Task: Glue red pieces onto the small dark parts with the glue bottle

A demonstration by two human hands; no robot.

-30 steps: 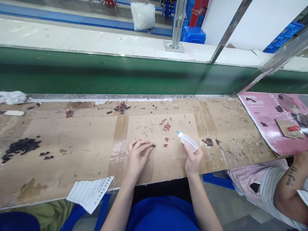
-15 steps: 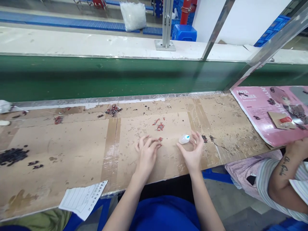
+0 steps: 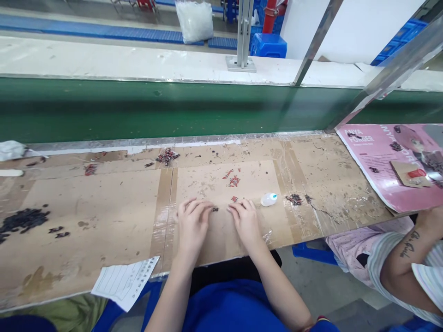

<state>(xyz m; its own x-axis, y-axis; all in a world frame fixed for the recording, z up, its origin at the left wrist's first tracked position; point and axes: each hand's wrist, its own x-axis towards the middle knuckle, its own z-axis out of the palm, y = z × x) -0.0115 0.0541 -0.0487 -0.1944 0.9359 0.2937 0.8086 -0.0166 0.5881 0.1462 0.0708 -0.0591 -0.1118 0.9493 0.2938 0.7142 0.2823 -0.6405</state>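
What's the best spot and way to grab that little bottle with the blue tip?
I'd wrap the right hand around the bottle's wide, clear body, coming from the near side, where the cardboard gives fingers room. The rounded body offers more to hold than the narrow blue tip, which points right, toward the dark pieces.

Cardboard-covered bench [image 3: 114,198] with small dark parts [image 3: 26,219].
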